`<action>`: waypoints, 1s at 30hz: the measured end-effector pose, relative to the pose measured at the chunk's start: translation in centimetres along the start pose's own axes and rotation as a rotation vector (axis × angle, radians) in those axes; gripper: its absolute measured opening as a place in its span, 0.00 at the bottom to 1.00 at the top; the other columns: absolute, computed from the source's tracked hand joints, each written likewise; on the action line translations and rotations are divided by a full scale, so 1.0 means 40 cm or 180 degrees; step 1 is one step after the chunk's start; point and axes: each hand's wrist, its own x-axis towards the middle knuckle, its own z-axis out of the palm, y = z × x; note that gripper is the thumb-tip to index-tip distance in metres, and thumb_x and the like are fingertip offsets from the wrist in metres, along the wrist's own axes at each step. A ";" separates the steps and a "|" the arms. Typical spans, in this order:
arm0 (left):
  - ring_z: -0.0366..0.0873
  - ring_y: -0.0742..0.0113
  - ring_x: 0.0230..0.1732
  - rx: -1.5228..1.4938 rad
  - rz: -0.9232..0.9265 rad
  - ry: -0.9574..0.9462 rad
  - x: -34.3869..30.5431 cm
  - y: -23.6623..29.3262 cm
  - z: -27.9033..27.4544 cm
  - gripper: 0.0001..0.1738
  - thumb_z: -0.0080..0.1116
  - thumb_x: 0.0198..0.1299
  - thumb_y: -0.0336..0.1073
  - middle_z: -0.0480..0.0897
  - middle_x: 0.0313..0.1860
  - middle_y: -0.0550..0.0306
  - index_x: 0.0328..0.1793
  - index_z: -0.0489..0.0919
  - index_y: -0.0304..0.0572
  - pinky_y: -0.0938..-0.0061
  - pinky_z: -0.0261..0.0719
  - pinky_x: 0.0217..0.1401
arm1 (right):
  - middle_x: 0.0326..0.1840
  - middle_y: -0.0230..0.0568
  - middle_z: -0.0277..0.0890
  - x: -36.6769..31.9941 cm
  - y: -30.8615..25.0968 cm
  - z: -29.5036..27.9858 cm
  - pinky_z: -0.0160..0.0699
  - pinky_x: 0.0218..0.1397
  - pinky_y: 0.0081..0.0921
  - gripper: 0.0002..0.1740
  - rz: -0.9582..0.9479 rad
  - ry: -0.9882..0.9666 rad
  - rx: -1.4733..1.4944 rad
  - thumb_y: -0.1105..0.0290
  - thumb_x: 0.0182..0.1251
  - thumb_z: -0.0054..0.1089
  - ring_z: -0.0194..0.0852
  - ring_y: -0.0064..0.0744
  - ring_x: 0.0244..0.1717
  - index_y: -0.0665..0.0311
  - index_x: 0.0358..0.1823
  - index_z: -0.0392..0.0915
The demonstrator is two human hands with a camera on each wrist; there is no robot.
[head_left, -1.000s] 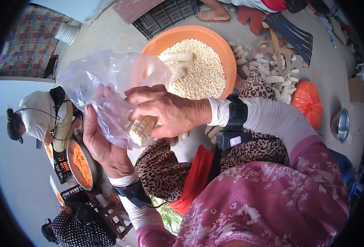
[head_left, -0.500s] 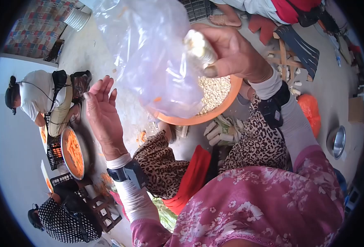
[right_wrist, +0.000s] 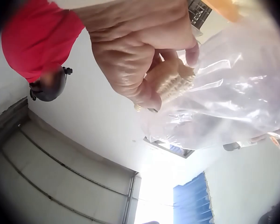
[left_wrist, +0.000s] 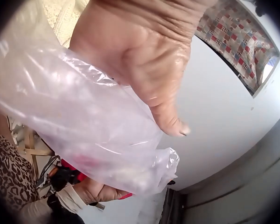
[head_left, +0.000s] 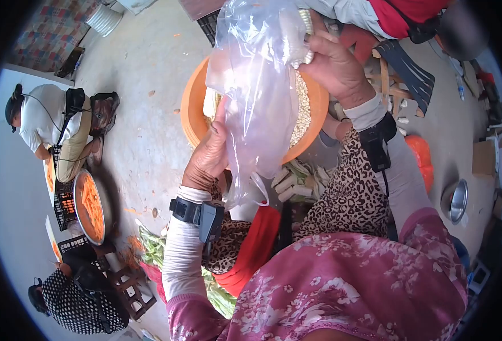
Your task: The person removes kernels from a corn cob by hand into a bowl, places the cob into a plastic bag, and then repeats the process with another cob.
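Corn cob (right_wrist: 175,80) and the top edge of a clear plastic bag (head_left: 256,96) sit together in the right hand (head_left: 333,65), its grip clamped on both, above the orange basin (head_left: 189,116). The left hand (head_left: 208,156) lies against the bag over the basin's near rim with the thumb straight. Its fingers are hidden, so I cannot tell its grip.

The concrete floor (head_left: 149,85) bears an orange basin (head_left: 190,116), steel bowl (head_left: 457,200) and cobs (head_left: 296,183).
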 end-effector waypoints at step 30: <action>0.79 0.41 0.43 0.4881 -0.1681 -0.1862 -0.055 -0.517 -0.168 0.13 0.52 0.47 0.33 0.81 0.39 0.35 0.34 0.82 0.31 0.60 0.78 0.45 | 0.37 0.53 0.76 -0.025 0.127 0.014 0.73 0.43 0.31 0.27 0.0244 -0.0125 -0.4695 0.60 0.43 0.68 0.77 0.41 0.39 0.77 0.40 0.76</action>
